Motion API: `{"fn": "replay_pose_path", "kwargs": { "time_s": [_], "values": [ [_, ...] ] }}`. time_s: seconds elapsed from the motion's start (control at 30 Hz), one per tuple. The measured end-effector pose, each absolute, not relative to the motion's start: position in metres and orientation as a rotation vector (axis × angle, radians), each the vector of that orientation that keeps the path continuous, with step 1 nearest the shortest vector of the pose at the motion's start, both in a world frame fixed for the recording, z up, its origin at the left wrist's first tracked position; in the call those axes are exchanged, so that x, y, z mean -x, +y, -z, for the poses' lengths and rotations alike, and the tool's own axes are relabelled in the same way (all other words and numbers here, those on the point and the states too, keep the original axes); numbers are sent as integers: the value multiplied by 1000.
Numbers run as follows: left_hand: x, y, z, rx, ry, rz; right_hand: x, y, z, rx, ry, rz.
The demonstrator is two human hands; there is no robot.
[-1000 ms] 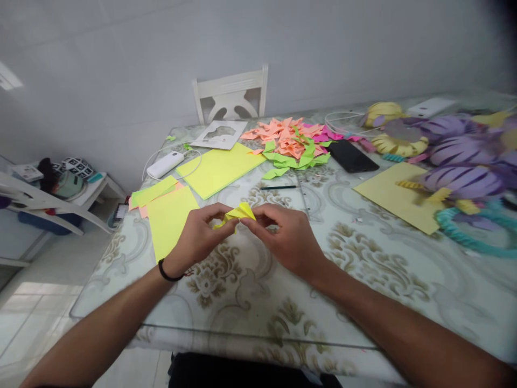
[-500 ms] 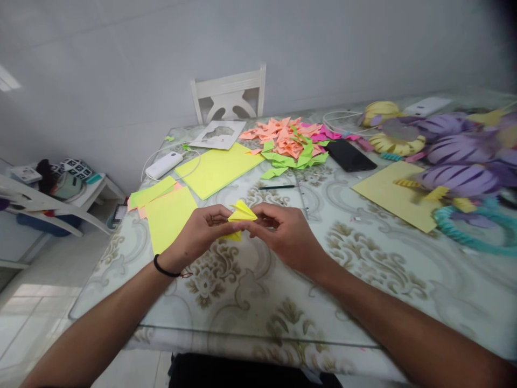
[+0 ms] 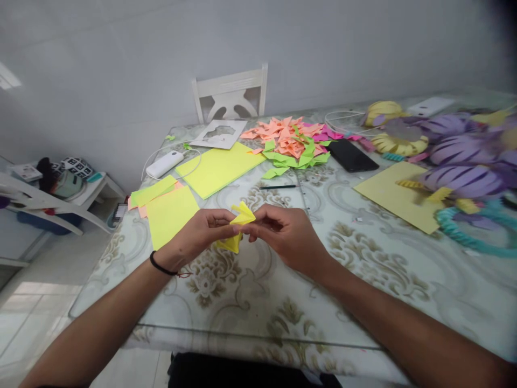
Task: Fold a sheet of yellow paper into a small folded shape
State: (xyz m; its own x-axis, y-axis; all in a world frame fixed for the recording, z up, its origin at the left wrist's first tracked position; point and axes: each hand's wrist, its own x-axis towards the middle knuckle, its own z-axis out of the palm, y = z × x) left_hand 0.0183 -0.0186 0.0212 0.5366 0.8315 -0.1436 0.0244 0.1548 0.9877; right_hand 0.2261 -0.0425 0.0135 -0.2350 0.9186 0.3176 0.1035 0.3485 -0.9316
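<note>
A small folded yellow paper piece (image 3: pixel 243 214) is pinched between both hands above the table, its pointed flaps showing above and below the fingers. My left hand (image 3: pixel 205 230), with a black band at the wrist, grips its left side, closed. From the right, my right hand (image 3: pixel 285 234) pinches it with thumb and fingers, also closed. The fingers hide the middle of the piece. Beneath and left of my left hand lies a flat yellow paper sheet (image 3: pixel 172 214). A dark thin pen-like stick (image 3: pixel 278 187) lies just beyond the hands.
Yellow sheets (image 3: pixel 220 168) and a white power bank (image 3: pixel 164 164) lie at the far left. Folded orange and green pieces (image 3: pixel 293 143) form a heap near a black phone (image 3: pixel 352 156). Purple paper lanterns (image 3: pixel 460 180) crowd the right. A white chair (image 3: pixel 232 94) stands behind.
The yellow piece has turned a little in my fingers, and more of its lower flap now shows below my left hand. Both hands stay in nearly the same place.
</note>
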Motion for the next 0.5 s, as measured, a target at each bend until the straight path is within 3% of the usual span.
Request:
{"fn": "replay_pose_path", "kwargs": {
  "time_s": [0.37, 0.5],
  "values": [
    [-15, -23, -31, -1251, 774, -456, -229, -44, -21, 772, -1803, -582],
    [-18, -23, -30, -1227, 712, -560, -230, -43, -22, 722, -1789, -583]
  ]
}}
